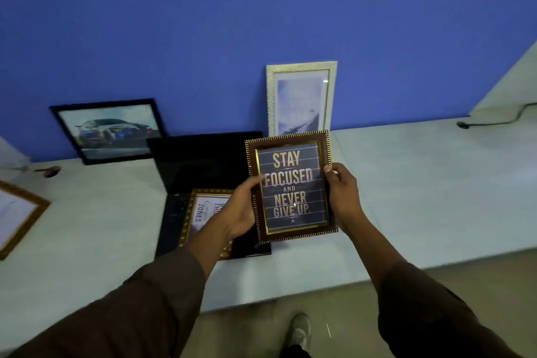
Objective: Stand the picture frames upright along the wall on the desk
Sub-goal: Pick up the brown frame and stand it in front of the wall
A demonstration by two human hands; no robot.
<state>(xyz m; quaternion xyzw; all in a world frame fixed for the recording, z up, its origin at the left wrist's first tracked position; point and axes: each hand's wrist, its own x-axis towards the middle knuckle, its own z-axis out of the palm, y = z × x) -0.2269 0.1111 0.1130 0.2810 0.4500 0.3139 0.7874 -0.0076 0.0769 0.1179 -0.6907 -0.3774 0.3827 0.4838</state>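
Observation:
Both hands hold a brown and gold frame [291, 187] reading "Stay focused and never give up" upright in the air above the desk [421, 183]. My left hand [242, 209] grips its left edge and my right hand [343, 197] its right edge. A white frame [300, 96] and a black frame with a car picture [109, 131] lean upright against the blue wall [261, 23]. A gold frame [200, 212] lies flat on the laptop, partly hidden by my left arm. Another gold-edged frame [17, 215] lies flat at the left edge.
An open black laptop [200, 166] sits mid-desk in front of the wall. A cable [494, 120] runs along the far right of the desk, and a cable hole [52, 171] is at the left. The desk's front edge is near my foot [299, 331].

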